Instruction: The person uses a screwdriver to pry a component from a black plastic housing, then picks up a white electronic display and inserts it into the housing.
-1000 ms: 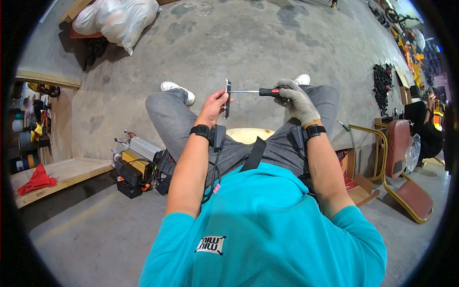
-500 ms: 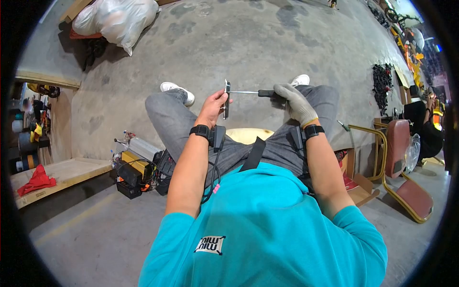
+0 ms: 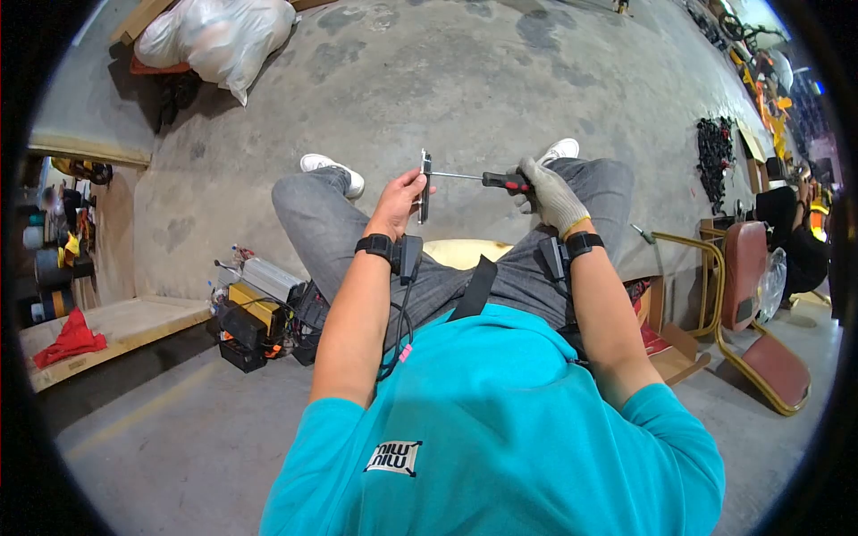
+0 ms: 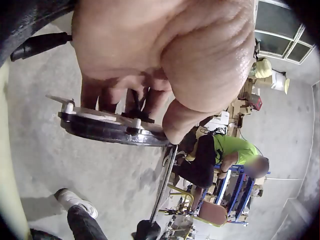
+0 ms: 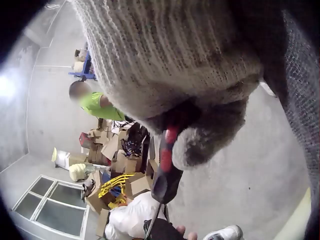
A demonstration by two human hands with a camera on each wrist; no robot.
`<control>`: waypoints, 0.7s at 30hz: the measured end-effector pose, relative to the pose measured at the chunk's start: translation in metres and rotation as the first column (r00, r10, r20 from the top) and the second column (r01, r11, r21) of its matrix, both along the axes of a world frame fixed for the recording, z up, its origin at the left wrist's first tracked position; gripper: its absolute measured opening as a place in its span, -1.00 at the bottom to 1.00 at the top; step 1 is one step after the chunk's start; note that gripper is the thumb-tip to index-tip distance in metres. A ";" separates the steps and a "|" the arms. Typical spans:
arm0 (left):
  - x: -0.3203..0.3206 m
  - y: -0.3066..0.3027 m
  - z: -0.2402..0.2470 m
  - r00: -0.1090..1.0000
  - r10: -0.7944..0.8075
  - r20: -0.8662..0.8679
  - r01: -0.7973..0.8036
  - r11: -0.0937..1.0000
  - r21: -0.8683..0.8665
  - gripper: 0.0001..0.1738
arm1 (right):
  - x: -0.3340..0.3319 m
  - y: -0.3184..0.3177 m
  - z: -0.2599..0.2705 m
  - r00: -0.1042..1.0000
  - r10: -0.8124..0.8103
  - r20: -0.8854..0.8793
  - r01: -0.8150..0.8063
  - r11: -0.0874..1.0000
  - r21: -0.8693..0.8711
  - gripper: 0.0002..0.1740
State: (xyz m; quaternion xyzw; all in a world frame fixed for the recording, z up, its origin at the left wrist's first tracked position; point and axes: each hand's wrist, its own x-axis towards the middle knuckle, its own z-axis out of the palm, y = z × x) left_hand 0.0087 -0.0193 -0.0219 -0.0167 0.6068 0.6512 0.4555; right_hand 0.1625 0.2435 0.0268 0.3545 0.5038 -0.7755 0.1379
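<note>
My bare left hand (image 3: pixel 396 202) holds a narrow black part (image 3: pixel 424 204) upright over the floor between my knees. In the left wrist view the part (image 4: pixel 107 132) looks curved and glossy, with a pale strip and small white posts on the palm side. My right hand (image 3: pixel 556 198), in a knitted grey glove, grips the black-and-red handle of a screwdriver (image 3: pixel 503 181). Its shaft points left, and its tip meets the part near my left thumb. Seen from the right wrist, gloved fingers curl round the screwdriver handle (image 5: pixel 167 175); the glove hides its rear end.
A gold-framed chair (image 3: pixel 742 277) stands at the right. Left of my legs are a yellow-and-black device (image 3: pixel 246 308) with cables and a wooden ledge (image 3: pixel 134 322) bearing a red cloth (image 3: pixel 70 339). A white bag (image 3: pixel 228 40) lies at the far left. Another person (image 4: pixel 237 155) crouches by boxes.
My right hand has turned round the screwdriver's axis, its red patch going out of sight and showing again. The left hand and the part stay in place.
</note>
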 end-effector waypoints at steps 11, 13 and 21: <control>-0.004 0.000 -0.006 1.000 -0.019 0.021 0.019 1.000 0.014 -0.44 | 0.002 -0.004 -0.001 0.969 -0.213 -0.127 0.207 0.976 -0.064 -0.62; -0.004 -0.001 -0.005 1.000 -0.011 0.029 0.011 1.000 0.014 -0.45 | 0.003 -0.001 -0.003 0.993 -0.117 -0.036 0.112 0.987 -0.113 -0.60; -0.003 -0.001 -0.004 0.999 0.010 0.041 -0.011 1.000 0.020 -0.50 | -0.004 -0.022 0.026 0.910 -0.344 -0.231 0.342 0.938 -0.049 -0.64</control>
